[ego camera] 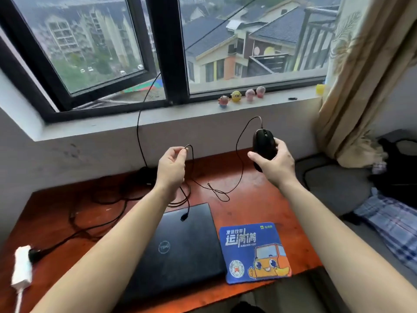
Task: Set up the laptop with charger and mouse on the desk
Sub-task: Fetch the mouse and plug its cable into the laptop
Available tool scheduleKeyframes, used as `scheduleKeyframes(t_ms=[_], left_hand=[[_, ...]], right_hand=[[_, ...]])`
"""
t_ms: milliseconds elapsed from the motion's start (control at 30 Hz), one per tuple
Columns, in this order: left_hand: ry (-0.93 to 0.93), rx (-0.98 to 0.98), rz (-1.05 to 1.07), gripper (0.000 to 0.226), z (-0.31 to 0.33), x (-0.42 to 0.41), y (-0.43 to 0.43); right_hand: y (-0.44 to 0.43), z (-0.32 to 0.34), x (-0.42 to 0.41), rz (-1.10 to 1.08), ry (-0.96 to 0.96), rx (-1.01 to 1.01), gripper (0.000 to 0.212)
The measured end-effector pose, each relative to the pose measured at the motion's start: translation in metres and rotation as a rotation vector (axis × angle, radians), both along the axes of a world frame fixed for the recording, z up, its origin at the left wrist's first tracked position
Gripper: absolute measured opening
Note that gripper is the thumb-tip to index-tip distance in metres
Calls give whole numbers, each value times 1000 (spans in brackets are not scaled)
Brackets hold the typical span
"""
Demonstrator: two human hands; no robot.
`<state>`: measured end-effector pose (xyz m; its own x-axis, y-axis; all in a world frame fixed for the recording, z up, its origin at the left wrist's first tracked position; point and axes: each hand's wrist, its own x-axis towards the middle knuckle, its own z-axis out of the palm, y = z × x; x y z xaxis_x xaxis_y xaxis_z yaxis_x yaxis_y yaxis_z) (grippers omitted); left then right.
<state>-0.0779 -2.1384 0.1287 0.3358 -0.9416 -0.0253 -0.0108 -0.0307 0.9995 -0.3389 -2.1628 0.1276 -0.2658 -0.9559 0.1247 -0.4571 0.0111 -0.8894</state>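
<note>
head view is showing the right hand [274, 164] gripping the mouse [264, 144], the left hand [172, 167] pinching its cable [239, 154]. tangled cords [108, 199] are lying left of the hands; closed laptop [180, 249] and mouse pad [255, 251] are sitting below them.

Home bedroom, upper floor; red-brown worktop [259, 177] under window [248, 41] overlooking rooftops; toy figurines [236, 96] on sill; beige curtain [361, 75]; bed [338, 188] with plaid cloth [388, 224] right.

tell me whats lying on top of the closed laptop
The closed laptop has only the mouse cable's plug on or just over its lid, dangling from the left hand. The left forearm covers the lid's left edge, so that part is unseen.
</note>
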Motion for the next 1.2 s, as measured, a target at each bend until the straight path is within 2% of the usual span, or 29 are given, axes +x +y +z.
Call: scheduleKeyframes(t_ms=[167,267,400,500,567,633,767,867,933,1000,1067,1133,1200], left_hand=[[-8,41,128,13,4,-5,-66],[45,182,199,14,-18,-11,-93],[162,494,233,15,-75,-25,-87],[234,676,207,18,-117,-25,-70],[199,770,172,15,-143,-20,-61],[88,835,102,15,-166,-14,-49],[-169,876,26,18,-193,4,-29],[-405,845,-48,19,-205,26,-17],[-591,853,-99,28,-207,40,-11],[-681,863,-125,34,-211,54,-6],[-654,831,-98,25,-212,65,1],[-506,786,-42,9,-211,76,10],[-385,732,4,35,-207,84,19]], right_hand=[[-91,2,-2,105,-9,-65,82],[-124,-24,-4,134,0,-14,83],[-111,-99,-7,153,45,260,81],[-78,-153,-11,219,169,531,82],[-59,-179,-14,276,266,696,83],[-34,-199,-12,303,350,803,81],[12,-216,-4,231,507,880,81],[47,-226,7,172,574,844,81],[65,-233,9,166,632,825,87],[78,-239,9,172,688,839,96],[85,-243,9,171,737,851,103],[85,-244,11,172,745,862,109],[83,-243,13,145,714,888,115]])
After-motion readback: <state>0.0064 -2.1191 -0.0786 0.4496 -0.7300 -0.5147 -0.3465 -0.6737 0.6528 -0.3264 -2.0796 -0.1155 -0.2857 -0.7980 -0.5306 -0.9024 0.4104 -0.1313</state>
